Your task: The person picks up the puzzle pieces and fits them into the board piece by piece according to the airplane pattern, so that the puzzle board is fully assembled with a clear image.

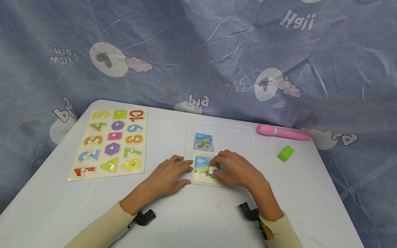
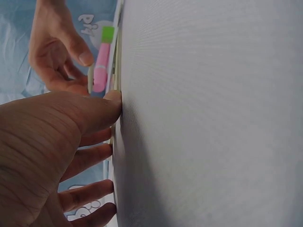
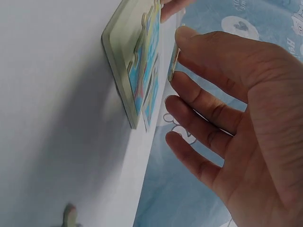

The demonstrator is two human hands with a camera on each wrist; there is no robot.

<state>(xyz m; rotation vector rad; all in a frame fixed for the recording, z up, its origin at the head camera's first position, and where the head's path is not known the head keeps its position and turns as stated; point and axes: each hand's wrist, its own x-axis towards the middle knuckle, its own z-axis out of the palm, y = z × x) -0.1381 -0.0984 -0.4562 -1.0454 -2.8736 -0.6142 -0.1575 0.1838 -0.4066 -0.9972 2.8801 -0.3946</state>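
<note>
A small wooden jigsaw tray (image 1: 205, 179) lies on the white table, partly filled with pieces showing sky and part of a yellow plane. My left hand (image 1: 167, 175) rests at the tray's left edge, fingers extended and fingertips touching its side. Between thumb and fingers, my right hand (image 1: 238, 170) pinches a puzzle piece (image 3: 174, 65) over the tray's right part. In the right wrist view the piece is raised, apart from the tray, and seen edge-on. Just behind the tray sits a small airplane picture (image 1: 203, 142). My right fingers hide some of the tray's right side.
On the left is a wooden number-and-shape peg board (image 1: 119, 167). A pink marker-shaped object (image 1: 288, 133) and a green block (image 1: 285, 153) lie at the right. Behind the table (image 1: 192, 213) hangs a blue-grey printed cloth (image 1: 186, 51).
</note>
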